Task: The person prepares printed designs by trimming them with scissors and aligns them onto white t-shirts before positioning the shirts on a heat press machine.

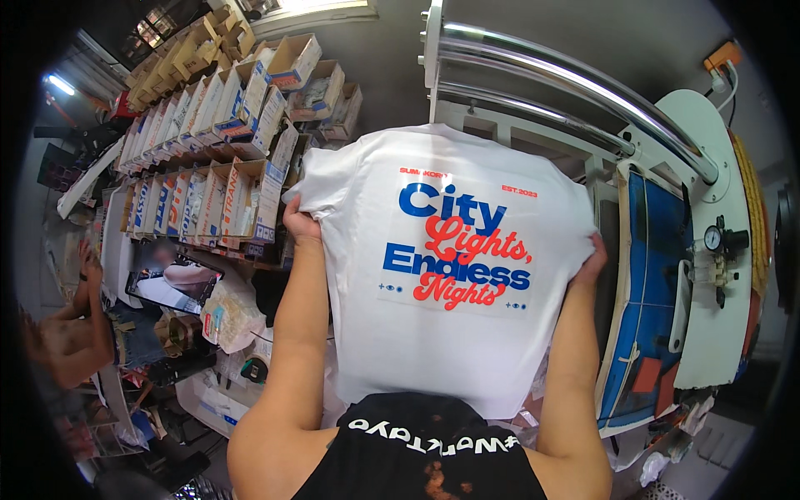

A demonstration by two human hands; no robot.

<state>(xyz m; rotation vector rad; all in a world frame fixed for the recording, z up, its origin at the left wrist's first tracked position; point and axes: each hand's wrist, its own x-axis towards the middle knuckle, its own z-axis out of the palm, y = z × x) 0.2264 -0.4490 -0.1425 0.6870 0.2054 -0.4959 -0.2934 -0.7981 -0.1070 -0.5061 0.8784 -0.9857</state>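
The fingers of the left hand (pixel 301 220) are curled closed on the white fabric T-shirt (pixel 433 342), gripping it at the sleeve on its left side; some of the fingertips are lost in the folds. The right hand (pixel 591 262) is clamped on the opposite edge, its thumb side showing while most of its fingers are hidden by the cloth. Between the two hands the shirt hangs spread out in front of the person's chest, its collar end away from the body and its lower hem near the black sleeveless top (pixel 400 458) with white lettering. A blue-and-red printed graphic (pixel 458 250) of large lettering covers the middle of the shirt, upright to the wearer of the camera. Just beyond the shirt's far end run shiny round metal rails (pixel 583 79) on a pale frame. To the right of the right hand lies a flat blue panel (pixel 654 242) with a pale border, and past it a round pressure gauge (pixel 713 238) on a white machine housing (pixel 708 333). Left of the left hand stand rows of open cardboard bins (pixel 200 196), with a dark-framed tablet screen (pixel 177 282) and a crumpled translucent plastic bag (pixel 233 312) below them. At the far left, another person's forearm (pixel 96 312) is visible.
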